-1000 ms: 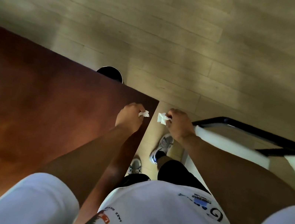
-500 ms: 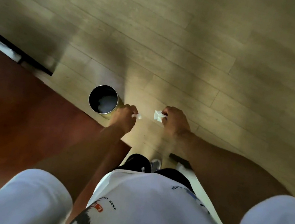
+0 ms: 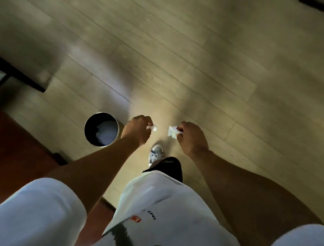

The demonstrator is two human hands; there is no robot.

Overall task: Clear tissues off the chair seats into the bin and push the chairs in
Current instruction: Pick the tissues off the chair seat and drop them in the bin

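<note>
Two small white tissues are in the air above the wooden floor [image 3: 191, 42], one in each fist. The left tissue [image 3: 152, 128] is a crumpled scrap poking out from the curled fingers of the left hand [image 3: 137, 130]; the right tissue [image 3: 172, 132] is a slightly bigger folded piece pinched at its edge by the right hand [image 3: 191, 138]. Both look nearly weightless, soft and limp, so they should drift or cling rather than drop straight; they are probably best balled tight in the palm and let go low over the opening. They may tear if tugged, but nothing here can break.

Just left of the left hand stands the round metal bin [image 3: 101, 129], open-topped, with something pale already lying inside. The left tissue is close to its rim but not over it; the right one is farther off.

Nearer and to the left lies the dark reddish table [image 3: 2, 149], with a black chair frame [image 3: 11, 71] beyond it at the far left.
</note>
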